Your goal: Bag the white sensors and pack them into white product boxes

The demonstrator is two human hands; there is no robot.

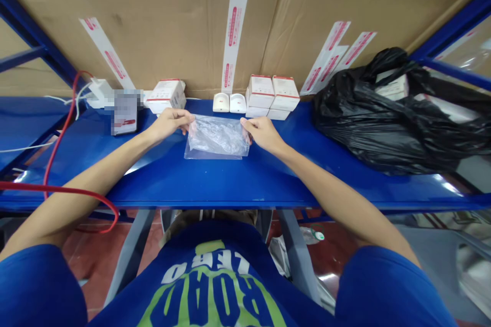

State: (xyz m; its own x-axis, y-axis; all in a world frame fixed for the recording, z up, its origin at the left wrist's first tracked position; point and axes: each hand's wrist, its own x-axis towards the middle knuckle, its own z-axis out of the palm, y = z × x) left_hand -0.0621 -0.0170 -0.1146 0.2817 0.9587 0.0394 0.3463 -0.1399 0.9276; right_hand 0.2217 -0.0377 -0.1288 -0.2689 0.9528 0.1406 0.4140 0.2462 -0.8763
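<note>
A clear plastic bag (217,138) lies flat on the blue shelf (230,184) in front of me. My left hand (172,121) pinches the bag's far left corner with curled fingers. My right hand (262,132) grips the far right corner the same way. Just beyond the bag stand two small white rounded devices (229,102). Right of these is a stack of white boxes with red trim (273,96), and one more such box (167,95) sits behind my left hand.
A bulging black rubbish bag (399,112) fills the shelf's right side. A blurred white box (126,110), a white adapter (100,91) and a red cable (63,133) lie at left. Cardboard with taped strips (192,15) walls the back.
</note>
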